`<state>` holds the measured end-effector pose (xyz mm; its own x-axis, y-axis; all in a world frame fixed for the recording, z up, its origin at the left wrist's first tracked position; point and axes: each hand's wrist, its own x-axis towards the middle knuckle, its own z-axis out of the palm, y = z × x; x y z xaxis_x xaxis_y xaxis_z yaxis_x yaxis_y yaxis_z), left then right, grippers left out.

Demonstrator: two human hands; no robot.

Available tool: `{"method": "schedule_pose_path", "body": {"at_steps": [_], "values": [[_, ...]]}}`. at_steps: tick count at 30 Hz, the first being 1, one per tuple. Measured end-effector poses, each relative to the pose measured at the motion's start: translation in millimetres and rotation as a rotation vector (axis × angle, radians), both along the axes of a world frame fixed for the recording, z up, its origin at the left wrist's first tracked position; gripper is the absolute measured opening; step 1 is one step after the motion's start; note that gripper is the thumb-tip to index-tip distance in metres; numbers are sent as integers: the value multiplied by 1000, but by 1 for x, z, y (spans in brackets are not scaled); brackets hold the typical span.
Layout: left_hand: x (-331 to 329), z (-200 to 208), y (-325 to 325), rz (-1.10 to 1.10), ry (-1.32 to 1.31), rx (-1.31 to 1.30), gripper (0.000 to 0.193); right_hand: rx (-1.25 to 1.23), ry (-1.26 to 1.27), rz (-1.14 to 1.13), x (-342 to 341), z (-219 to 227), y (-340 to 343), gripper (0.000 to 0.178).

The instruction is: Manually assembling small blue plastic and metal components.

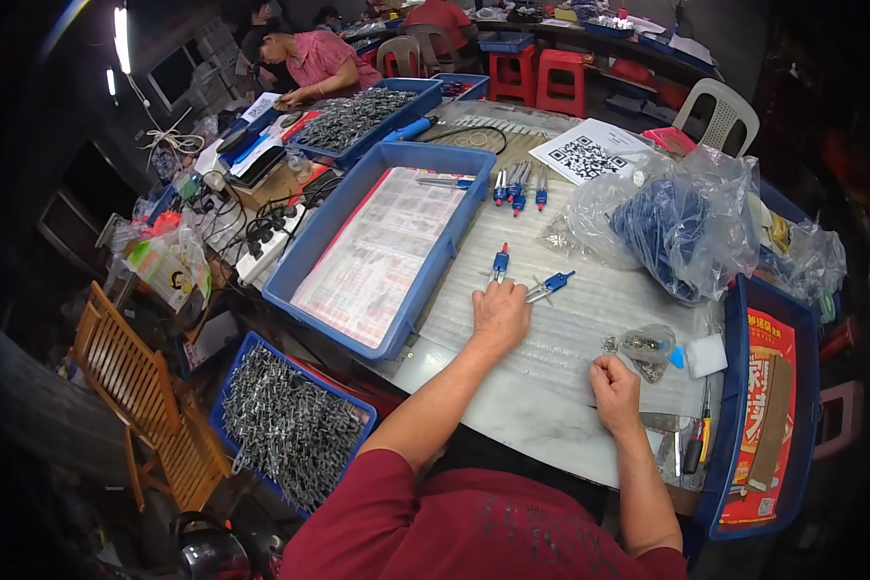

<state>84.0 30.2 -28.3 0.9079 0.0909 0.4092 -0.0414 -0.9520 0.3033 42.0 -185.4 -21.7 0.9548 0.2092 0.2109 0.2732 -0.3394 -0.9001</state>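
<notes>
At the near edge of the round table (541,387), the person's right hand (616,387) lay curled into a loose fist on the ribbed clear mat; whether anything small was pinched inside it could not be told. Just beyond it sat a small clear bag of metal fittings (645,346), with a white block (708,355) beside that and a yellow-handled screwdriver (704,437) nearer the rim. The left hand (501,317) reached further out, palm down and fingers spread flat, gripping nothing; its fingertips touched or nearly touched two drawing compasses. One blue-capped compass (499,263) lay straight ahead of the fingers, and a second compass (548,285) with its legs parted lay just to the right.

To pick one up cleanly, it seemed best to close the fingers on the blue head rather than on the pointed legs, and to lift it without nudging its neighbour.

Further off, a row of finished compasses (518,186) lay by the corner of a big blue tray (459,220) lined with printed paper. A large clear bag of blue parts (677,227) slumped to the right. Below the table on the left, a blue bin of metal legs (290,425) stood near a wooden folding chair (135,387). At the far side, another person in a pink shirt (319,60) bent over a similar bin (358,116).
</notes>
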Motion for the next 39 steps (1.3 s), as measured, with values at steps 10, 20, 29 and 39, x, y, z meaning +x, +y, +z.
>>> {"method": "schedule_pose_path", "body": {"at_steps": [10,20,29,39], "values": [[-4,-1,-1,-24,-17,-9,16,59,51,2,-3,-1,-3,10],[6,1,-5,-9,25,158,14,-21,10,-33,0,10,0,11],[-2,6,-9,-63,-3,120,19,63,-16,-25,0,5,0,9],[-34,42,-32,-458,89,-313,17,301,-16,-267,11,-8,-8,21]]}}
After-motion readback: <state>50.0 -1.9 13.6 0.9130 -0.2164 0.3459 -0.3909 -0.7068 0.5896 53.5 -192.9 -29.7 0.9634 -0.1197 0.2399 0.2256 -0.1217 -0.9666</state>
